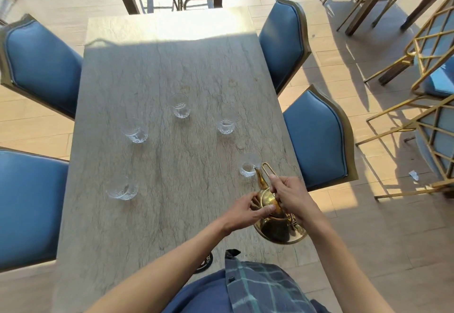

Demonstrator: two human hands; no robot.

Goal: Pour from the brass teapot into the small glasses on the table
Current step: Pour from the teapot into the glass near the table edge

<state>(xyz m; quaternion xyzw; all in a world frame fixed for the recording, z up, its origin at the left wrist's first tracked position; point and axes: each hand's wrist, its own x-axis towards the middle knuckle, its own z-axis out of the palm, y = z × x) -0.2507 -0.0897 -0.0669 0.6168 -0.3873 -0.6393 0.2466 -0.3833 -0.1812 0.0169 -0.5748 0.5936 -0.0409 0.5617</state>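
Note:
A brass teapot (277, 229) is held tilted forward over the table's right side, its spout tip at the rim of the nearest small glass (248, 165). My right hand (292, 196) grips the teapot's handle from above. My left hand (248, 210) presses its fingers on the lid and left side of the pot. Several more small clear glasses stand spread out: one at the far right (226, 123), one at the far middle (180, 105), one at the left (135, 131) and one at the near left (122, 188).
The stone-look table (157, 72) has blue padded chairs on both sides, two on the right (317, 138) and two on the left (36, 67). A dark round coaster (205, 262) lies at the near edge. Gold-framed chairs (427, 106) stand further right.

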